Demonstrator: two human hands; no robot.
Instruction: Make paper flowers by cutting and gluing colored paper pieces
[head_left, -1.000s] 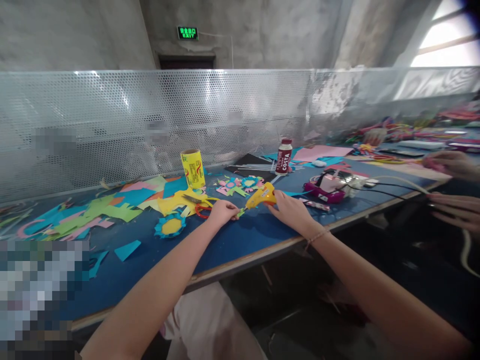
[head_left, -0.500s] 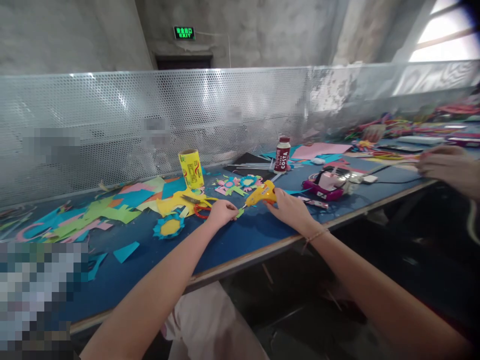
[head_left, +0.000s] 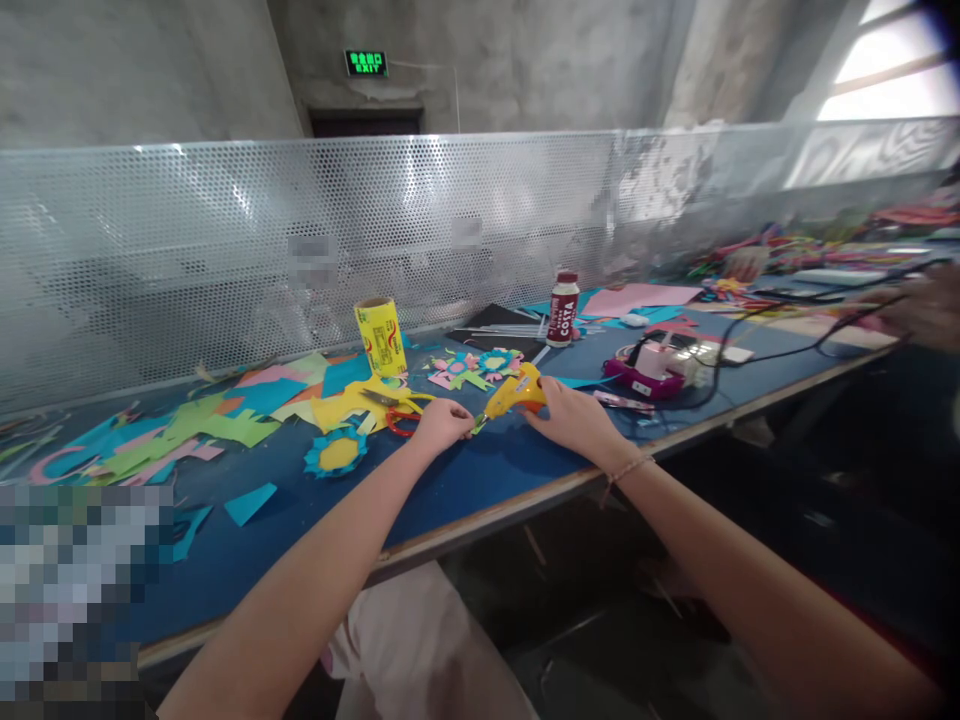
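Note:
My right hand grips a yellow glue gun with its nozzle pointing left and down at the blue table. My left hand is closed in a pinch on a small green paper piece right at the nozzle tip. Red-handled scissors lie just behind my left hand on yellow paper. A blue and yellow paper flower lies to the left.
Coloured paper scraps litter the left of the table. A yellow roll, a Costa bottle, finished paper flowers and a pink device with cables stand behind. A perforated metal screen backs the table. Another person's blurred hand is far right.
The other person's hands at the right have drawn back towards the frame edge, and the black cable now lies looped across the table. My own hands have barely moved.

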